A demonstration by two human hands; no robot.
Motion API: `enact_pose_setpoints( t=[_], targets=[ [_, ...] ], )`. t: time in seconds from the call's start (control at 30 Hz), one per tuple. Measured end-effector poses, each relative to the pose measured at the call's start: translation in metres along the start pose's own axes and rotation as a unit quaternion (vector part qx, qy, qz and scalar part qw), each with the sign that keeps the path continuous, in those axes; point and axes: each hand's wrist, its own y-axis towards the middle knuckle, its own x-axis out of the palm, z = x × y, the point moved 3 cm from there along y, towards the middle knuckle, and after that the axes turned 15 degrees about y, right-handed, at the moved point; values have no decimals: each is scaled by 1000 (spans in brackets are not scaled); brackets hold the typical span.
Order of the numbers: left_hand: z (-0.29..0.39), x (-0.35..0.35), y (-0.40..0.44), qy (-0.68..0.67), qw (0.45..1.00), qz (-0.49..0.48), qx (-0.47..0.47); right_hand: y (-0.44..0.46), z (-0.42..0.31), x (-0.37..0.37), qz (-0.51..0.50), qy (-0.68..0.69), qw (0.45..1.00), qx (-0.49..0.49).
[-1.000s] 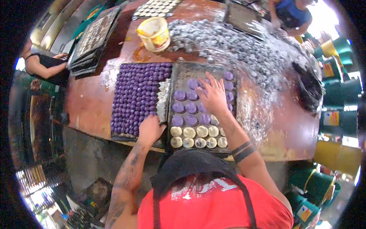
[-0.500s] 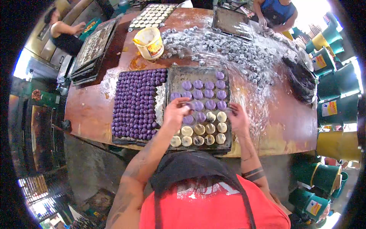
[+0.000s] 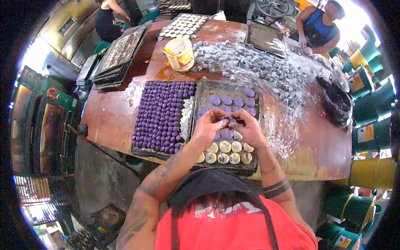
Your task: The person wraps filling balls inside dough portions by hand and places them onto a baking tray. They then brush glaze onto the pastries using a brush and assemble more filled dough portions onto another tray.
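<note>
My left hand [image 3: 209,128] and my right hand [image 3: 248,128] meet above the right baking tray [image 3: 204,88]. Between their fingertips they pinch a small dark dough piece [image 3: 228,118]; the fingers partly cover it, so its exact make-up is unclear. Under and around the hands, the tray bears rows of flattened purple dough discs [image 3: 227,100]. Nearer to me lie cream-coloured dough discs [image 3: 225,146], some with dark patches. Touching this tray on the left is another tray packed with round purple dough balls [image 3: 164,112], with a bare floury strip along its right side.
Many floured dark balls [image 3: 266,62] are spread over the far table beside a tray [image 3: 260,37]. A yellow-white bucket [image 3: 180,56] stands behind the trays. Stacked trays [image 3: 118,54] lie at left, filled ones [image 3: 183,26] behind. Two people work across the table; green buckets [image 3: 368,133] line the right.
My two hands, apart over the tray before, have come together at the dark dough piece. The view has shifted, showing more of the far room. The person at left has turned away from the table.
</note>
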Motion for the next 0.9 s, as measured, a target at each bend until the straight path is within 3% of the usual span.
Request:
enact_pose_setpoints(
  t=[0.03, 0.13, 0.17, 0.2, 0.23, 0.27, 0.3, 0.33, 0.4, 0.43, 0.5, 0.57, 0.6, 0.67, 0.7, 0.73, 0.77, 0.83, 0.87, 0.9],
  targets=[
    [2, 0, 0, -34, 999, 10, -10, 3, 9, 2, -26, 61, 997, 38],
    [16, 6, 0, -129, 991, 1, -35, 9, 10, 16, 63, 279, 955, 77],
    [16, 3, 3, -104, 994, 16, -30, 11, 6, 23, 91, 352, 927, 87],
    [16, -2, 8, -77, 996, 32, -26, 8, -10, 31, 120, 251, 958, 66],
    [13, -6, 10, -49, 997, 46, -24, 8, -11, 33, 129, 276, 949, 77],
    [12, -11, 10, 123, 988, 96, 23, 10, -12, 35, 141, 301, 939, 87],
    [18, -11, 6, 192, 968, 121, 110, 12, -11, 34, 152, 325, 929, 95],
    [24, -6, -2, 257, 935, 148, 198, 16, -13, 28, 153, 223, 962, 48],
    [15, 5, -6, 93, 974, 131, 159, 17, -32, 28, 162, -18, 982, -92],
    [12, 2, -1, -4, 992, 97, 80, 17, -43, 30, 160, -139, 964, -160],
    [12, -12, 10, -196, 977, 20, -83, 14, -47, 36, 86, -166, 963, -192],
    [17, -23, 13, -200, 973, 9, -112, 16, -37, 38, 16, -231, 942, -243],
    [16, -29, 16, -175, 979, 19, -105, 20, -45, 32, 0, -286, 932, -221],
    [20, -30, 14, -69, 995, 24, -70, 27, -67, 33, -18, -178, 963, -200],
    [26, -20, 10, -102, 993, -16, -56, 31, -71, 33, -25, -125, 975, -185],
    [31, -9, 5, -134, 988, -56, -42, 37, -71, 35, -80, -146, 956, -241],
    [34, -1, 4, -167, 981, -97, -27, 40, -65, 32, -101, -144, 958, -227],
    [12, -6, 13, -198, 967, -131, -89, 47, -50, 26, -148, -139, 958, -204],
    [-2, -8, 15, -207, 962, -143, -111, 46, -46, 25, -111, -126, 953, -251],
    [-11, -8, 14, -215, 955, -154, -134, 42, -31, 26, -37, -94, 976, -194]
  ],
)
